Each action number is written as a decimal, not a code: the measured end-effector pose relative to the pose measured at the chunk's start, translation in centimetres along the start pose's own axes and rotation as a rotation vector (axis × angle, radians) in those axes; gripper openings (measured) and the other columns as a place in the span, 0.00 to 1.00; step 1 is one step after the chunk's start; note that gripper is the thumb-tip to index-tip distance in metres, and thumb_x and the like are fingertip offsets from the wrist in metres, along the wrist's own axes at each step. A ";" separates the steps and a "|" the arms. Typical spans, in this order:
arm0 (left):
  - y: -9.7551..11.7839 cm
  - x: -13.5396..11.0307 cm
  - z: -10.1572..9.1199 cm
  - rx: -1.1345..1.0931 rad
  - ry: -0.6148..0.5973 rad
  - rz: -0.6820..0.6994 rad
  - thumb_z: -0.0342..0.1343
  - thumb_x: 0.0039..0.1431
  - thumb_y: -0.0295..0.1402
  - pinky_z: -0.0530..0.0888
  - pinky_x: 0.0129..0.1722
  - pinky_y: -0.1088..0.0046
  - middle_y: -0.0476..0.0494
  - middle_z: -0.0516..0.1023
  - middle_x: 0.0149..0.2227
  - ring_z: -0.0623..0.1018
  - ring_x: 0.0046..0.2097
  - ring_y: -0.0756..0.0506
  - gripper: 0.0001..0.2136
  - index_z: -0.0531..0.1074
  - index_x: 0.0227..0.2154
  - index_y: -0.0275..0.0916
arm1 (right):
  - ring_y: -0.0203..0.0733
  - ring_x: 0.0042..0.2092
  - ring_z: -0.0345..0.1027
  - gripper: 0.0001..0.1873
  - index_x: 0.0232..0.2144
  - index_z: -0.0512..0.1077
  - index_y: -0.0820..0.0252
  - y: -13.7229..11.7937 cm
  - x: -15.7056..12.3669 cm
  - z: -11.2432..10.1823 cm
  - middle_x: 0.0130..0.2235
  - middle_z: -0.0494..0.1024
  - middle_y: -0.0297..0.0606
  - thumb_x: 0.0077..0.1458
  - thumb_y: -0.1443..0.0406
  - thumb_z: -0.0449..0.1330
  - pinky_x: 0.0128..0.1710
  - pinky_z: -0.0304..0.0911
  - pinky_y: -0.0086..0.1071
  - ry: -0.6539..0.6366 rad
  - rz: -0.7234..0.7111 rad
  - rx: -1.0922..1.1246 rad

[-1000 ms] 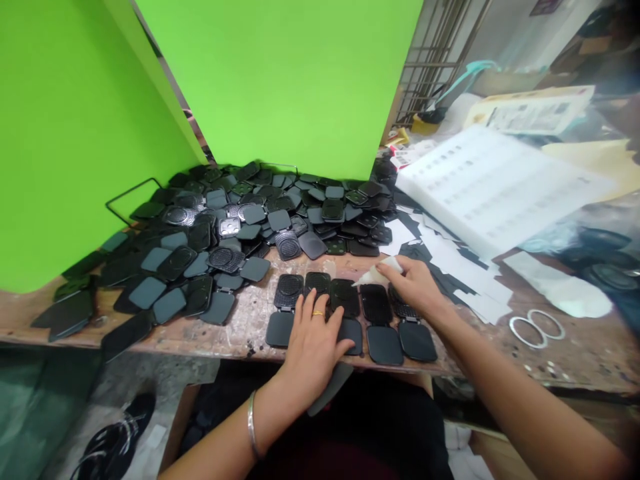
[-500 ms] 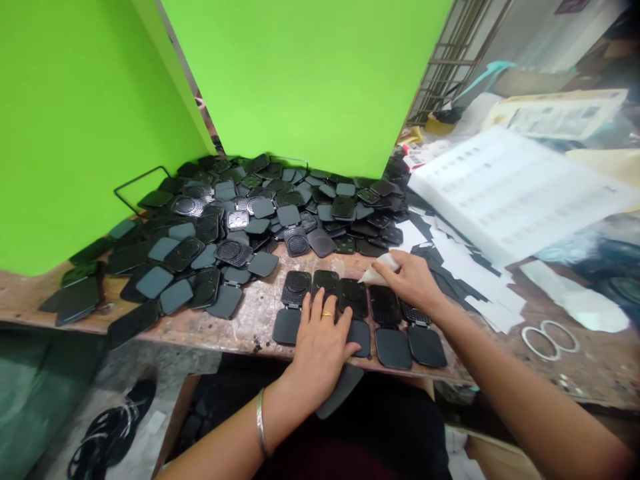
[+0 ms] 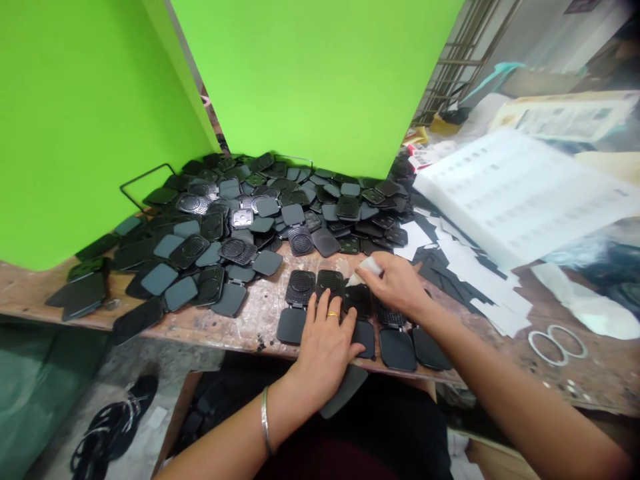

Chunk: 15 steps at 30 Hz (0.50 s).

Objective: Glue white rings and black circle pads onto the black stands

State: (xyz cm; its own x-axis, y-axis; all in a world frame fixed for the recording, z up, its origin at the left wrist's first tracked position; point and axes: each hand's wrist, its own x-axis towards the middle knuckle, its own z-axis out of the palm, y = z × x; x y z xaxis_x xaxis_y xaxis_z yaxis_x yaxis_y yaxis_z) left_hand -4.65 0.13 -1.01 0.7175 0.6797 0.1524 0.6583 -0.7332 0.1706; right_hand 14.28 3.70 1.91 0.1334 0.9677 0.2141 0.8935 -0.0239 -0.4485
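A row of several hinged black plastic pieces [image 3: 301,287] lies opened out along the table's front edge, each with a ribbed half and a smooth flat half. My left hand [image 3: 324,343] rests flat on the second piece, fingers stretched and slightly spread. In my right hand [image 3: 403,287] is a small white squeeze bottle [image 3: 370,266], tilted with its pointed nozzle down to the left. Its tip is over the upper edge of the third piece [image 3: 357,305]; whether it touches is unclear. My right forearm and hand partly cover the pieces at the right end.
A big heap of black hinged pieces [image 3: 239,250] spreads behind and left, against green panels [image 3: 310,80]. On the right are white and black paper cut-outs [image 3: 463,277], a white foam block [image 3: 525,187] and two joined white rings [image 3: 557,345]. Sandals [image 3: 113,427] lie on the floor.
My right hand has moved left with the squeeze bottle, its nozzle shifting from the third piece's right edge to its upper left. The left hand stays in place; the view has shifted slightly.
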 end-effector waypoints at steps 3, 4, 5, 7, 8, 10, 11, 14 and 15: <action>-0.1 0.0 0.1 -0.007 -0.001 0.000 0.64 0.54 0.45 0.60 0.62 0.43 0.28 0.70 0.56 0.63 0.64 0.28 0.29 0.70 0.56 0.36 | 0.41 0.29 0.61 0.15 0.21 0.58 0.56 0.7 0.6 -0.2 0.26 0.70 0.39 0.55 0.57 0.53 0.30 0.49 0.33 0.010 0.014 -0.139; -0.2 0.0 0.2 -0.009 0.003 0.000 0.64 0.54 0.45 0.60 0.62 0.43 0.28 0.70 0.56 0.63 0.64 0.28 0.29 0.70 0.56 0.36 | 0.41 0.29 0.62 0.15 0.21 0.58 0.56 0.9 0.5 -0.4 0.26 0.70 0.40 0.56 0.56 0.53 0.30 0.49 0.33 0.005 0.014 -0.177; -0.2 0.0 0.3 -0.011 0.008 -0.001 0.64 0.54 0.45 0.60 0.62 0.43 0.28 0.70 0.57 0.63 0.64 0.28 0.29 0.70 0.56 0.37 | 0.42 0.29 0.62 0.15 0.21 0.58 0.56 1.1 0.3 -0.7 0.26 0.70 0.40 0.56 0.56 0.53 0.30 0.49 0.33 0.000 0.012 -0.206; -0.3 -0.1 0.4 -0.020 0.023 -0.002 0.65 0.54 0.45 0.59 0.62 0.43 0.28 0.70 0.57 0.62 0.64 0.28 0.29 0.70 0.56 0.37 | 0.42 0.30 0.63 0.14 0.22 0.58 0.56 1.4 -0.6 -1.2 0.27 0.71 0.41 0.55 0.56 0.52 0.30 0.49 0.33 0.001 0.003 -0.237; -0.3 -0.1 0.5 -0.026 0.031 -0.002 0.64 0.54 0.44 0.59 0.62 0.44 0.29 0.70 0.57 0.62 0.64 0.28 0.29 0.69 0.56 0.37 | 0.43 0.30 0.64 0.14 0.22 0.59 0.56 1.4 -1.1 -1.5 0.27 0.71 0.41 0.55 0.56 0.52 0.30 0.49 0.33 0.004 -0.003 -0.236; -0.2 -0.2 0.5 -0.036 0.038 -0.007 0.64 0.54 0.44 0.59 0.62 0.43 0.29 0.70 0.56 0.62 0.64 0.28 0.28 0.69 0.56 0.37 | 0.43 0.31 0.65 0.12 0.23 0.61 0.56 1.3 -2.0 -2.0 0.28 0.72 0.42 0.54 0.57 0.52 0.30 0.51 0.33 -0.004 -0.006 -0.195; -0.1 -0.3 0.4 -0.042 0.035 -0.011 0.64 0.54 0.44 0.59 0.62 0.43 0.29 0.70 0.57 0.62 0.64 0.28 0.29 0.69 0.56 0.37 | 0.43 0.30 0.65 0.13 0.23 0.62 0.57 1.2 -2.4 -2.2 0.27 0.73 0.41 0.54 0.56 0.51 0.30 0.52 0.33 -0.019 0.005 -0.153; -0.2 -0.6 0.0 -0.076 0.022 -0.011 0.65 0.54 0.44 0.60 0.62 0.43 0.29 0.69 0.58 0.62 0.64 0.28 0.31 0.66 0.59 0.38 | 0.40 0.26 0.62 0.17 0.22 0.64 0.57 0.9 -2.6 -2.7 0.24 0.71 0.38 0.53 0.52 0.52 0.29 0.53 0.32 -0.033 0.098 0.016; -0.3 -0.7 -0.2 -0.090 0.024 -0.010 0.65 0.54 0.43 0.60 0.62 0.43 0.29 0.68 0.58 0.62 0.65 0.28 0.32 0.64 0.60 0.38 | 0.40 0.25 0.61 0.19 0.21 0.65 0.57 0.9 -2.4 -2.7 0.23 0.70 0.37 0.53 0.51 0.52 0.28 0.53 0.32 -0.023 0.134 0.071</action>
State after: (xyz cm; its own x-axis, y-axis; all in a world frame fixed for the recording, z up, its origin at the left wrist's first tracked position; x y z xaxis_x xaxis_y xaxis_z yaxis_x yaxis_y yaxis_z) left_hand -5.40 -0.13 -0.97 0.7049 0.6878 0.1733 0.6412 -0.7224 0.2590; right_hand 15.87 0.67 3.33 0.2393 0.9624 0.1286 0.8354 -0.1366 -0.5324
